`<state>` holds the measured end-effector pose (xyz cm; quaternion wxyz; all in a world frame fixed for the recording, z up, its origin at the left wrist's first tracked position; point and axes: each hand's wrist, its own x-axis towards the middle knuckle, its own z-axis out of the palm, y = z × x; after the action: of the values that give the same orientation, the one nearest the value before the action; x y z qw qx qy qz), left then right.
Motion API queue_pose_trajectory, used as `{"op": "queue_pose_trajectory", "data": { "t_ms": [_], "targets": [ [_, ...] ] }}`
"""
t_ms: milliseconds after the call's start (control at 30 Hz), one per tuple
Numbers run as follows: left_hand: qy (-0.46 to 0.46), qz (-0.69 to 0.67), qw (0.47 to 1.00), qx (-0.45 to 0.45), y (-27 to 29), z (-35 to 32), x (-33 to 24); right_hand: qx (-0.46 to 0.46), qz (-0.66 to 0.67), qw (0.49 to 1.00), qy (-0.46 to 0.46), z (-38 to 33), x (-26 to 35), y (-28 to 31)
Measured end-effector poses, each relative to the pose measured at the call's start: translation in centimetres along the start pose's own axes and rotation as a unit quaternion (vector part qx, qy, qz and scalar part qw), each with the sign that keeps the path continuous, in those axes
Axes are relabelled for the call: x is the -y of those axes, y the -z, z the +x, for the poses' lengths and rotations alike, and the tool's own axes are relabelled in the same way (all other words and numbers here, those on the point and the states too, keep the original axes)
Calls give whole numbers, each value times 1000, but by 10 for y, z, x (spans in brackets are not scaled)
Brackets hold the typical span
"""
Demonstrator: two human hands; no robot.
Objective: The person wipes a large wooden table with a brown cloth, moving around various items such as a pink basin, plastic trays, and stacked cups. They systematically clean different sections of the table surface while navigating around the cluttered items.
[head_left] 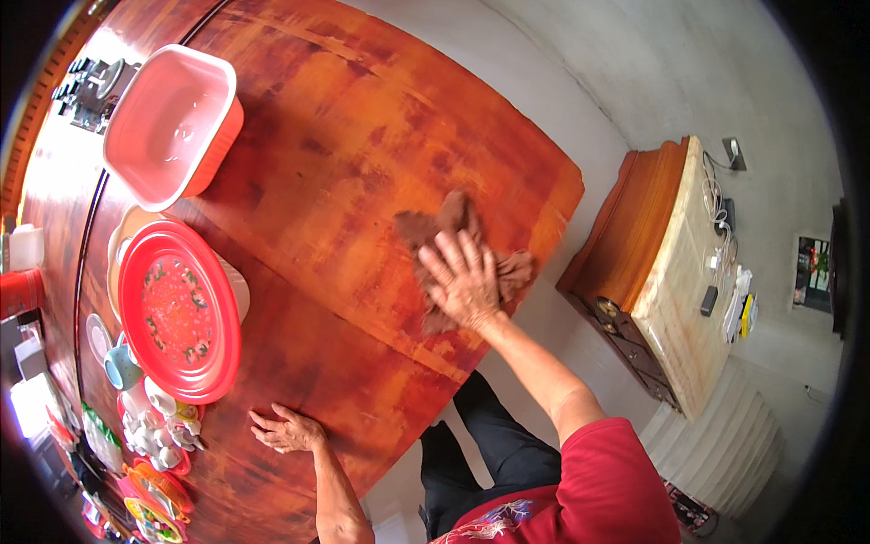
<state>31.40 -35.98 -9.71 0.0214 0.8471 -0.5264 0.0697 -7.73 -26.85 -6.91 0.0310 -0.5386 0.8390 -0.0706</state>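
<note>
My right hand [464, 276] lies flat with its fingers spread on a crumpled brown cloth [458, 210], pressing it against the reddish-brown wooden table [344, 172]. Folds of the cloth stick out past my fingertips and beside my wrist; the part under my palm is hidden. Farther left, my left hand [288, 429] rests on the tabletop with its fingers stretched out and nothing in it. The nearest thing to it is a large red tray [181, 313] with a patterned middle, to its upper left.
A pink basin [177, 127] stands at the far left. Below the red tray are a light-blue cup [121, 365], small white pieces of crockery [154, 435] and colourful plastic dishes [156, 499]. Beyond the table's right edge stands a wooden cabinet [675, 281] with cables on its top.
</note>
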Motion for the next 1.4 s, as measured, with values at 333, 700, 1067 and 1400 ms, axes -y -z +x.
{"op": "queue_pose_trajectory", "data": {
  "t_ms": [333,700,1067,1400],
  "targets": [
    [-24,7,999,-36,-13,2,4,-90,-64,975,-192,-39,-38,-9],
    [-105,-218,968,61,18,-30,80,-71,-20,995,-73,-128,121,-22],
    [-185,-95,978,2,7,-57,133,27,89,986,142,-232,261,-30],
    [-169,-99,980,37,14,-59,132,-22,117,977,175,-112,216,-32]
  ]
}}
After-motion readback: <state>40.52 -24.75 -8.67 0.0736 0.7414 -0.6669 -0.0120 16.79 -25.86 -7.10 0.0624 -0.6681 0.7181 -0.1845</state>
